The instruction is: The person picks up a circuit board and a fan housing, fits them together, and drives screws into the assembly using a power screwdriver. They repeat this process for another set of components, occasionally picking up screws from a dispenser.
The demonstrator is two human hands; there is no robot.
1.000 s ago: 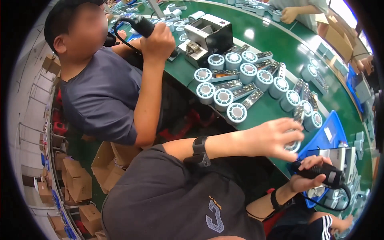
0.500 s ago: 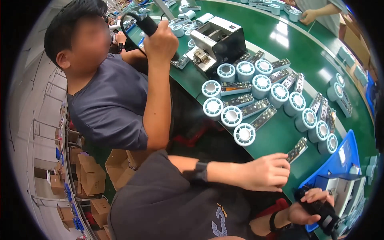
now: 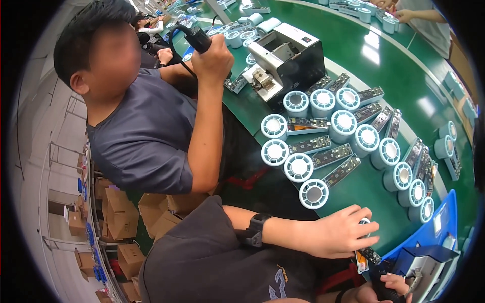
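Observation:
My left hand has its fingers curled around a light-blue handheld housing, near the table's front edge. The housing's round end shows between the fingers, and its long part, with a circuit board and an orange patch, points down toward my right hand. That hand is closed around a black electric screwdriver, whose tip is close to the board; whether they touch is hidden. Several similar light-blue housings, round end and open board side up, stand beyond, the nearest housing just past my left hand.
A blue bin and a black-and-white machine are at the right. A second such machine stands farther off on the green table. At left, a co-worker holds a black screwdriver. Cardboard boxes lie behind.
My left hand has taken hold of the housing and brought it nearer the edge, its board end turned toward me. My right hand with the screwdriver has moved left and down to it.

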